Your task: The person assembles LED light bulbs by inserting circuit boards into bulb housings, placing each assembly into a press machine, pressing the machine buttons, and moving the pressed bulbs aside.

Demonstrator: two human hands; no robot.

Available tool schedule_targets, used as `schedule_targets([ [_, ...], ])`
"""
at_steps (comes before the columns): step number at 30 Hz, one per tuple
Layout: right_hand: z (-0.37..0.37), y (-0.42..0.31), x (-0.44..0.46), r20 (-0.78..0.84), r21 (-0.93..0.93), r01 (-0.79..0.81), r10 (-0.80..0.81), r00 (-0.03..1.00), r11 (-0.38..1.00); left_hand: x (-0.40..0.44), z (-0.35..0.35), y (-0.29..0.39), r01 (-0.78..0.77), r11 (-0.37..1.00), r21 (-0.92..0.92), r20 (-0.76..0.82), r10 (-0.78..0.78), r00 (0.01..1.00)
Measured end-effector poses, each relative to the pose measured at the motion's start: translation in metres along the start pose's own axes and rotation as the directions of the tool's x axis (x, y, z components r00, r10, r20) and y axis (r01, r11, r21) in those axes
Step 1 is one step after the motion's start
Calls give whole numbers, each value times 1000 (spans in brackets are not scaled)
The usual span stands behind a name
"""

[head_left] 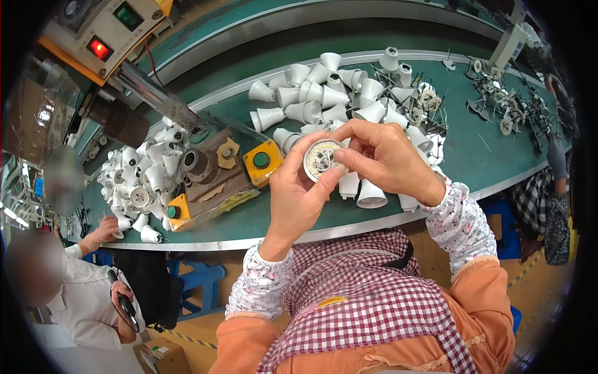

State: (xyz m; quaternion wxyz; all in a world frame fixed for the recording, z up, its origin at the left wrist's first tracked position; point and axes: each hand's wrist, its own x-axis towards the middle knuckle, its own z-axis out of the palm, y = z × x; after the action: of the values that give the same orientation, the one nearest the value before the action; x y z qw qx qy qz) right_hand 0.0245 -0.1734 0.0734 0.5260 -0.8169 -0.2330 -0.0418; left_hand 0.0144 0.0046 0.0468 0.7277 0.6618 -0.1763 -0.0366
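Observation:
My left hand (296,202) is closed around a white bulb housing, its open end turned up toward me. In that opening sits a round LED board (319,156) with small yellow chips and thin wires near its middle. My right hand (386,159) reaches in from the other side, thumb and forefinger pinched at the board's right edge. The housing's lower part is hidden behind my fingers. Just beyond my hands lie many white bulb housings (303,112), and a few more (372,195) rest near the bench edge below my right hand.
A press fixture with green push buttons (261,160) stands left of my hands, under a control box (99,47) with a lit red switch. More housings (156,177) are heaped beyond it. Wired boards (504,106) lie at right. A co-worker's hand (107,230) reaches the bench at left.

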Motion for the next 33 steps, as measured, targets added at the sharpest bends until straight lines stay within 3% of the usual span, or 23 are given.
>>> schedule_targets([
  [3,8,2,3,-14,-5,26,-26,1000,1000,-4,-8,4,74,997,-1,-65,-74,995],
  [5,9,-6,7,126,301,-184,153,980,936,-7,-21,8,62,995,-76,-53,-66,996],
  [7,9,-2,8,87,432,-103,72,994,896,-17,-54,31,47,998,-36,-203,-53,978],
  [9,6,2,9,16,387,-73,73,997,919,-23,-108,39,-128,986,-104,-359,82,930],
  [11,7,9,12,50,362,-84,70,996,928,-23,-150,61,-142,974,-178,-537,25,843],
  [14,18,9,15,99,363,-85,53,994,928,-15,-202,64,-51,965,-257,-439,-70,896],
  [18,21,9,14,93,315,-71,44,995,947,1,-207,68,128,960,-250,-392,-221,893],
  [26,19,12,11,120,299,-112,80,990,947,22,-211,67,341,936,-86,-351,-349,869],
  [30,18,14,11,125,282,-110,77,989,953,31,-212,72,419,908,8,-296,-398,868],
  [33,23,11,18,138,183,-26,0,990,983,25,-217,61,359,928,-100,-250,-373,893],
])
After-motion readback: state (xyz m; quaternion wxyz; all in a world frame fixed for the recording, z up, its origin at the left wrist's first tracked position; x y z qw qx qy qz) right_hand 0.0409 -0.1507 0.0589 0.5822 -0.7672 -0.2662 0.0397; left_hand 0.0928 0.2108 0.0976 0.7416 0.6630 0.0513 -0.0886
